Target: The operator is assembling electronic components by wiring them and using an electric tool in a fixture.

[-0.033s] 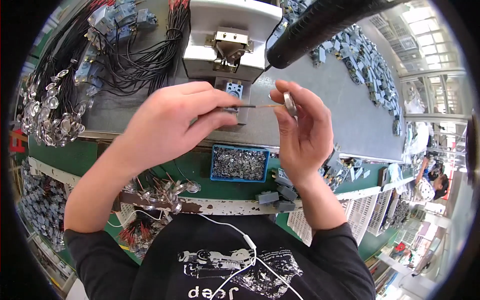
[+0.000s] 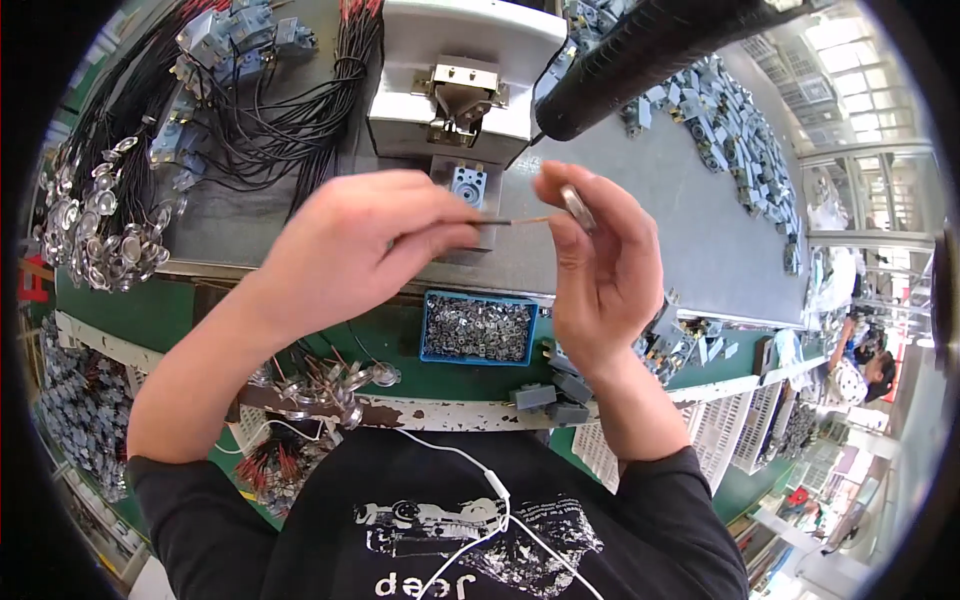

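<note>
My left hand (image 2: pixel 365 235) is closed, its thumb and fingers pinching a thin black sleeve (image 2: pixel 494 221). From the sleeve a fine copper-coloured tube (image 2: pixel 532 219) runs right toward a round silver metal disc (image 2: pixel 577 208). My right hand (image 2: pixel 615 265) grips that disc between thumb and fingers, holding it on edge. Just beyond the hands, a grey-blue box-shaped part (image 2: pixel 468 184) with a round centre rests on the metal plate before the machine; the left fingers partly cover the plate.
A machine with a brass-coloured fixture (image 2: pixel 465 95) stands ahead, a thick black tube (image 2: pixel 640 75) slanting beside it. Nearer lies a blue tray (image 2: pixel 427 345) of small metal pieces. Black wires (image 2: pixel 270 130) with discs are heaped left; grey-blue parts (image 2: pixel 735 140) are piled right.
The left hand has shifted very slightly, the sleeve dropping a little. The disc in my right hand has tilted slightly.
</note>
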### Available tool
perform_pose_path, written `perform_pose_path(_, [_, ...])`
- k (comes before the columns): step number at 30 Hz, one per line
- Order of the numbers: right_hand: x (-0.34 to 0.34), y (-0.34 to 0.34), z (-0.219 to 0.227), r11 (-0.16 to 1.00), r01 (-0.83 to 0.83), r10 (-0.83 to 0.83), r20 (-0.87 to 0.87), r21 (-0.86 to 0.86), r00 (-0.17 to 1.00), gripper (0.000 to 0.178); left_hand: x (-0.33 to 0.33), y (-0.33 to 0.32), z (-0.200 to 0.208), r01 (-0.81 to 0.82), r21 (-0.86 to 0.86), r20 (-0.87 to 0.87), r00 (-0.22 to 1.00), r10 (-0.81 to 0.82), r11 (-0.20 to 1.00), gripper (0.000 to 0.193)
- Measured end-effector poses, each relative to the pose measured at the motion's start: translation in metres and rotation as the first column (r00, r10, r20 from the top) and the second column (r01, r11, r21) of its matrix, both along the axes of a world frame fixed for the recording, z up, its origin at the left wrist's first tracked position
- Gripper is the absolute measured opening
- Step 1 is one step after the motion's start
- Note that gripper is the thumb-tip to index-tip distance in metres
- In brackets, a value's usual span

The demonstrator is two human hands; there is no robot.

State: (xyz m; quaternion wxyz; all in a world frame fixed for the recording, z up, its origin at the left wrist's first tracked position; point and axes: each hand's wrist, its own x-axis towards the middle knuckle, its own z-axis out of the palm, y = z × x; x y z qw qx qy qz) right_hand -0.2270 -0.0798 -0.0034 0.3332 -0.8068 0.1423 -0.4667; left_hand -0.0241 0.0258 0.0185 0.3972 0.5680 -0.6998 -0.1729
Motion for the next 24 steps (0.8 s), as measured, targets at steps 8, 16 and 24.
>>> perform_pose_path(8, [0.003,-0.032,0.040,0.400,-0.162,0.743,-0.216,0.902,0.633,0.028,0.026,0.008,0.013,0.104,0.070,0.281,0.952,-0.120,0.992,0.009])
perform_pose_path(16, [-0.023,0.002,0.033,0.537,-0.193,0.481,-0.110,0.822,0.870,0.045,0.008,0.006,0.007,0.084,-0.053,-0.109,0.990,-0.089,0.995,0.029])
perform_pose_path(24, [-0.021,0.015,0.022,0.567,-0.217,0.408,-0.042,0.795,0.912,0.038,0.014,0.007,0.000,0.085,-0.090,-0.120,0.988,-0.096,0.992,0.033])
